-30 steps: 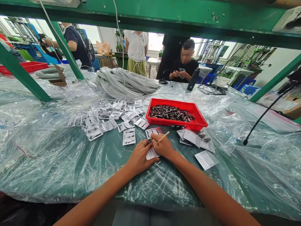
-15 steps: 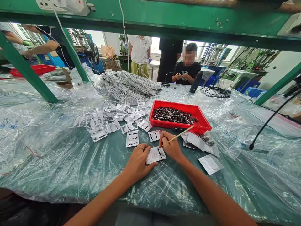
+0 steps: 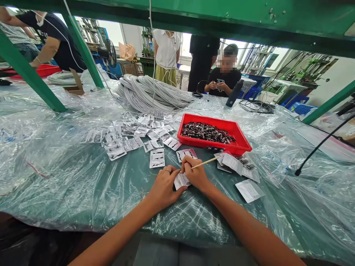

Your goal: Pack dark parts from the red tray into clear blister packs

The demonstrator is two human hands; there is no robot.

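My right hand (image 3: 194,173) grips a thin pale wooden stick (image 3: 206,162) like a pencil, its lower end at a small white card-like packet (image 3: 181,180). That packet lies on the table, partly hidden by both hands. Flat against its left side rests my left hand (image 3: 164,186), fingers stretched out and thumb apart along the lower edge. Just beyond the hands lies another packet (image 3: 186,153) with dark wavy shapes on it. A similar packet (image 3: 157,158) sits to the left.
A red tray (image 3: 244,142) holds many small dark shiny parts. Many packets (image 3: 115,147) are spread at left; several more (image 3: 249,191) lie at right. Behind are a grey cable coil (image 3: 155,94) and a dark bottle (image 3: 234,93). A green beam (image 3: 194,18) crosses above. Other people stand or sit beyond.
My right hand and the stick have moved slightly left across the packet, covering its right part. My left hand stays at the packet's left side. The camera view has shifted a little.
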